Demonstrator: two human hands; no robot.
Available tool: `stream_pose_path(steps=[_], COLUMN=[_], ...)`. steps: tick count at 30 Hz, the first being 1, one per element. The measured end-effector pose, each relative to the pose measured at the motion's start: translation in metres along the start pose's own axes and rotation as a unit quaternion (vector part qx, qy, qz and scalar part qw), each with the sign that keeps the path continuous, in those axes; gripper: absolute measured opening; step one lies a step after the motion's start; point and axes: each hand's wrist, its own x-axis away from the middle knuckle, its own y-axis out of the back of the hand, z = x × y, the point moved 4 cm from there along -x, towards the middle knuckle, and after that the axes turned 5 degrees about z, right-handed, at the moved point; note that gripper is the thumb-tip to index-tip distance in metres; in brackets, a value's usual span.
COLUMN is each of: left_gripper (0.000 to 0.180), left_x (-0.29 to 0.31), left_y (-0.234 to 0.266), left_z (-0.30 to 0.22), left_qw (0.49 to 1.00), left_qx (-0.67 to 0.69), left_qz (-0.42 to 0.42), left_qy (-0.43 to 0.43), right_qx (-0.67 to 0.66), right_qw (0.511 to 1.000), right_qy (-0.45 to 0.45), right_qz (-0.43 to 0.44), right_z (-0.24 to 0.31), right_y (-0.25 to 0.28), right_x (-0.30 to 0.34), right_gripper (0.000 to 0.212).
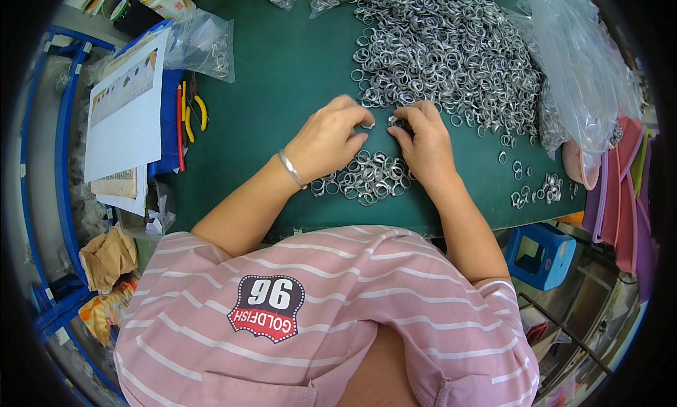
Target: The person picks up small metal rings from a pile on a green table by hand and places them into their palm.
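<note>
Over the green tabletop point(268, 61) my two hands face each other a short gap apart. Between thumb and fingertips of my left hand point(330, 130) is a small silver metal ring point(368, 126). My right hand point(426, 140) pinches another ring point(396, 122), with something dark at its fingertips that I cannot make out. A small pile of silver rings point(370, 181) lies just below both hands, nearest me. Beyond my right hand spreads a large heap of similar rings point(444, 47).
Pliers with yellow handles point(200, 113) and a red pencil-like stick point(180, 128) lie at left, beside paper sheets point(123, 135) and a clear bag point(208, 44). At right are loose rings point(550, 188), a large plastic bag point(575, 68) and a blue stool point(541, 255) below the table.
</note>
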Motion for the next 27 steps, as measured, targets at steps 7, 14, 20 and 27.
stream_pose_path(steps=[7,14,20,27], left_gripper=[0.018,0.009,0.009,0.01], left_x=[-0.009,-0.003,-0.001,0.008], left_y=[-0.015,-0.011,-0.011,0.0], left_z=[0.012,0.005,0.001,-0.007], left_qw=[0.996,0.983,0.973,0.988], left_qx=[-0.075,0.16,0.213,0.087], left_qz=[-0.038,-0.028,-0.056,0.119], left_qy=[-0.031,0.088,0.065,0.045], right_qx=[-0.061,-0.32,-0.356,-0.153], right_qw=[0.998,0.927,0.923,0.976], right_qy=[-0.02,-0.187,-0.141,0.04], right_qz=[-0.016,0.049,0.043,0.146], right_z=[-0.006,-0.01,0.003,0.017], right_y=[0.008,0.007,0.013,0.015], right_x=[0.008,0.017,0.017,0.017], right_gripper=[0.012,0.012,0.012,0.02])
